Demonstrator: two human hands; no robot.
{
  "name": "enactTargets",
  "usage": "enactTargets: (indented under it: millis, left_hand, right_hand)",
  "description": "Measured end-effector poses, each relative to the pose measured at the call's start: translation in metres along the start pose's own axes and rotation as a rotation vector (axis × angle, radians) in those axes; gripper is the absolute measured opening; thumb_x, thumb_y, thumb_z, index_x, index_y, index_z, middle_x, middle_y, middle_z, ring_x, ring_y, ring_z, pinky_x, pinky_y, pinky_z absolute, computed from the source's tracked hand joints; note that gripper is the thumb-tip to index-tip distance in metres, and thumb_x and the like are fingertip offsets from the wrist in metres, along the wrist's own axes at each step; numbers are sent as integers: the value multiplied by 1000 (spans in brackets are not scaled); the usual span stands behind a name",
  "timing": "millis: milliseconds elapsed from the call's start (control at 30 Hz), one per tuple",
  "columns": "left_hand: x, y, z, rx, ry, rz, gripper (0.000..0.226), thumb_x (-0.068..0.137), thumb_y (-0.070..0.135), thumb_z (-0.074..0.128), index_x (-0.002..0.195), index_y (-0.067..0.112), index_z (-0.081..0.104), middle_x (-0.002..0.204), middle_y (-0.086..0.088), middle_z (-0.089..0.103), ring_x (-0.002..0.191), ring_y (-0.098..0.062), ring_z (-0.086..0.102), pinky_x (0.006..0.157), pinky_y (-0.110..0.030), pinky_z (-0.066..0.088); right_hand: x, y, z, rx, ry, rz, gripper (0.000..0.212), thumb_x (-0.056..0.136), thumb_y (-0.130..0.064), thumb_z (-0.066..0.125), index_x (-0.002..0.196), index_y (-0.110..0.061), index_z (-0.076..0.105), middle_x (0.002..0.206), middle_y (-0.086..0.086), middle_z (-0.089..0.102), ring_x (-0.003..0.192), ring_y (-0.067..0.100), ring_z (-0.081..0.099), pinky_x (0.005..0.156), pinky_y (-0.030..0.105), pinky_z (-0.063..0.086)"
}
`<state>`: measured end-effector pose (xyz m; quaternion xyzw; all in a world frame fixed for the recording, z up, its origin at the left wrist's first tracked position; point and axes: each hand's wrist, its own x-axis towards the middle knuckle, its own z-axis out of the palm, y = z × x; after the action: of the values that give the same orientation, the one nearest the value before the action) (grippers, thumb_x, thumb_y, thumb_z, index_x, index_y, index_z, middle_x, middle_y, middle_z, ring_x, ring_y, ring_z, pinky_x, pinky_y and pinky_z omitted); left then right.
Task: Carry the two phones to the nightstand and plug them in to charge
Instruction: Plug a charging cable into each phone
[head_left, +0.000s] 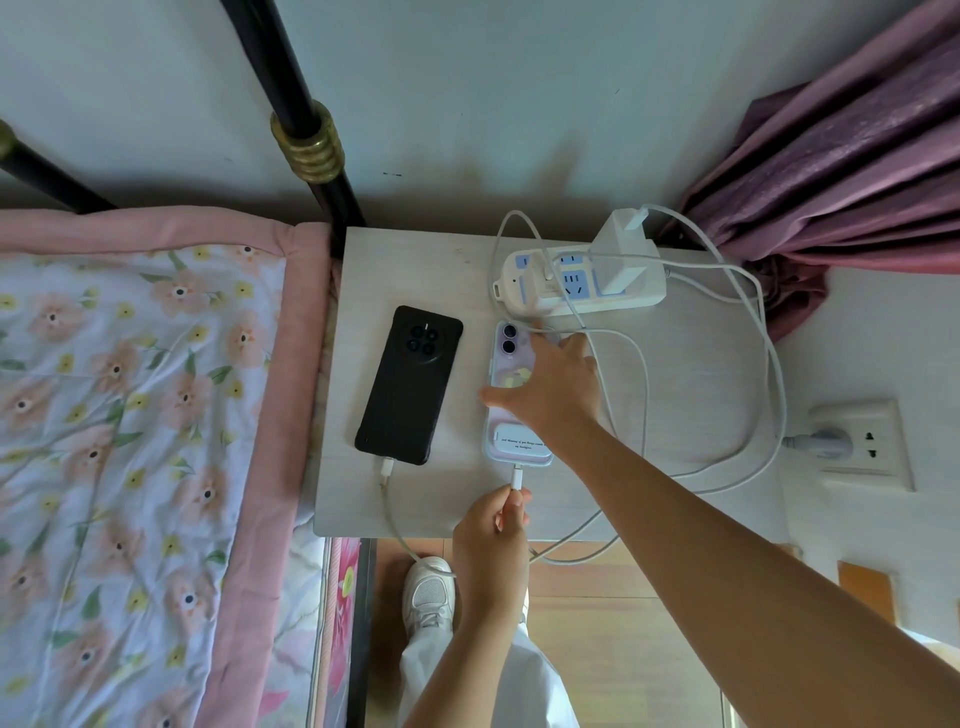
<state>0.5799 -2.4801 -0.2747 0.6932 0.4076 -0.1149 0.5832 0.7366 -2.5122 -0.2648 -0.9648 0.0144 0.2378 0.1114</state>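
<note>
The nightstand (431, 260) top looks like pale, matt wood-grain laminate. The black phone (408, 387) has a matt, slightly textured back; the lilac phone (506, 364) wears a glossy plastic case. Power strip (576, 291) and cables (769, 364) are smooth white plastic. The quilt (130, 415) is soft printed cloth, the curtain (841, 171) faintly shiny fabric, the bedpost (291, 93) glossy black metal.

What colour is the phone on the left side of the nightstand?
Black: the left phone lies camera-side up, clearest in the head view.

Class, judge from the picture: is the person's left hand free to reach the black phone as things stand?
Probably not at once: the left hand is pinching the cable plug at the purple phone. The path to the black phone looks clear.
</note>
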Motion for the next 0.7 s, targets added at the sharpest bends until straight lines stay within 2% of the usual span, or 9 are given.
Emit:
enactTargets:
  millis: [367, 500, 700]
  left_hand:
    - [-2, -5, 0, -5, 5, 4, 33, 92, 20, 51, 72, 43, 63, 77, 13, 70, 77, -7, 65, 78, -38, 55]
    - [0, 1, 2, 9, 3, 15, 27, 93, 21, 49, 79, 35, 66, 79, 12, 70, 79, -9, 65, 76, -36, 55]
    - [-8, -6, 2, 3, 40, 7, 23, 93, 19, 50, 87, 24, 72, 78, 9, 69, 79, -9, 65, 77, -39, 55]
  right_hand:
    - [0, 1, 1, 6, -3, -3, 86, 66, -65, 71, 134, -26, 37, 134, 12, 38, 119, 30, 46, 74, 30, 47]
    - [-1, 1, 1, -13, 2, -5, 87, 66, -67, 70, 135, -26, 35, 136, 12, 37, 121, 31, 45, 80, 32, 50]
    - [1, 0, 1, -1, 0, 2, 88, 64, -66, 71, 135, -25, 37, 133, 14, 38, 118, 32, 47, 77, 32, 48]
